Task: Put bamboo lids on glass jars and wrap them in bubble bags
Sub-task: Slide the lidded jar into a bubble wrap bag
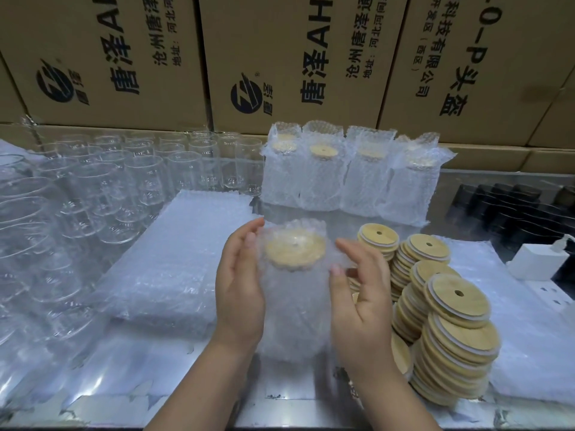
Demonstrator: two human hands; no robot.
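- The cartons (280, 57) stacked behind carry black print turned on its side: "唐泽AH", "沧州唐泽通", "地址:河北河间", and on the right-hand carton "科技有限公司" and "头盔". A round black logo sits beside the large characters.
- The jar (292, 312) stands upright at the front middle of the worktop (217, 384), between the two hands. Its long axis is vertical and its mouth points up.
- A lid (295, 251) closes the jar. Its flat face is up, tipped slightly toward the camera.
- A bag (295, 331) covers the jar all round, and its open edge rises just above the lid.
- The left hand (239, 284) lies flat against the bag's left side, with its fingers nearly straight and reaching up past the lid.
- The right hand (361, 293) touches the bag's right side, its fingers extended and its thumb on the bag near the lid. I cannot tell whether it pinches the film.
- Empty jars (93, 181) stand mouth up in rows at the left.
- A bag pile (186, 259) lies flat just left of the hands.
- Wrapped jars (342, 175) stand upright in a row at the back.
- Lid stacks (441, 321), each lid with a small hole, lean just right of the right hand.
- A white plug (535, 262) sits at the far right.
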